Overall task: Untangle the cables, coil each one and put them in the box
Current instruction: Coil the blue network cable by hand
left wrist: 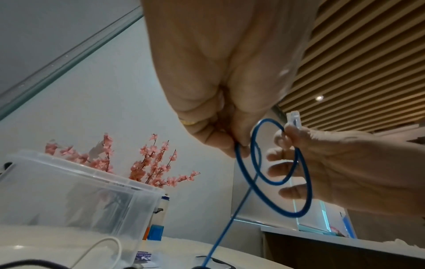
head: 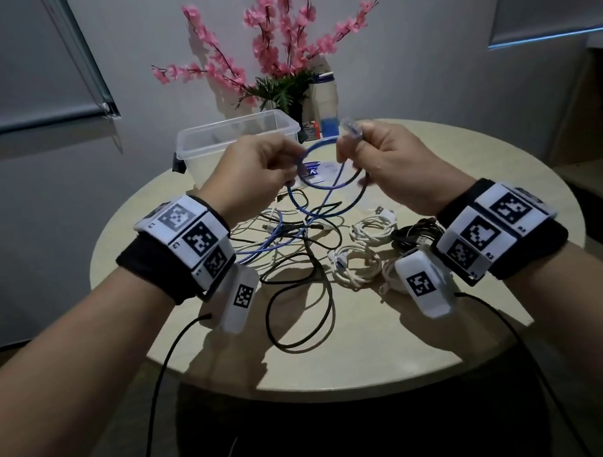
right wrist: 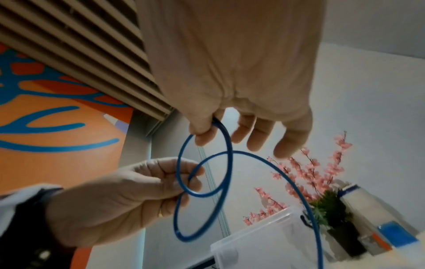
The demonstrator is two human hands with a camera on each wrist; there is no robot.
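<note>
- Blue cable (head: 317,171) hangs between both raised hands above the round table (head: 386,333), looped twice, its loops standing roughly upright.
- Left hand (head: 245,174), at 9 o'clock of the loops, pinches the cable with curled fingers.
- Right hand (head: 391,160), at 3 o'clock, pinches the end; its clear plug (head: 349,127) points up toward 12.
- From the loops the cable's tail drops toward 6 into the tangled cables (head: 295,252) on the table.
- Clear box (head: 235,136) sits at 12 o'clock beyond the hands; white coiled cables (head: 362,254) lie at 5.
</note>
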